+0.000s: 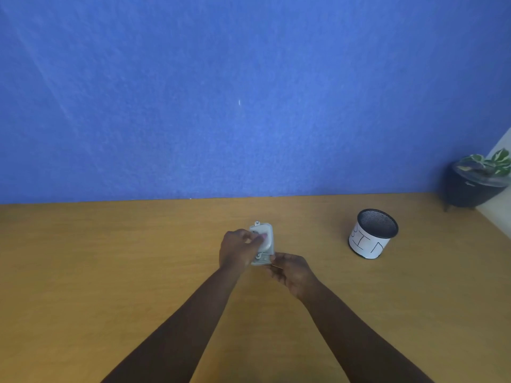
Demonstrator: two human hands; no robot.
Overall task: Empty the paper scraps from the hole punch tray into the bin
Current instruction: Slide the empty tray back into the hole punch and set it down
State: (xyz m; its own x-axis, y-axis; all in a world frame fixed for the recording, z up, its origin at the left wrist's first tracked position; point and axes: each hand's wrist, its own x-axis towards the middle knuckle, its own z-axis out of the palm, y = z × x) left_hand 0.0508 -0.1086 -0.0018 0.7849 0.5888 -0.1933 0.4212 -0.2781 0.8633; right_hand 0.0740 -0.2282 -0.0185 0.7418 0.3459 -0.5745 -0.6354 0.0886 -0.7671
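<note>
Over the desk (110,272), our left hand (237,248) and right hand (293,272) pinch the hole punch (264,240); we should peel its tray gently, level, before reaching the bin (370,236).

A bare tan wooden tabletop (116,272) carries a black mesh cylindrical bin (372,233) (white paper label wrapped around it) at right, and a dark round plant pot (470,189) far right.

hole punch (264,240): grey, underside up, mid-desk | bin (372,234): black mesh, white label, upright, right
</note>
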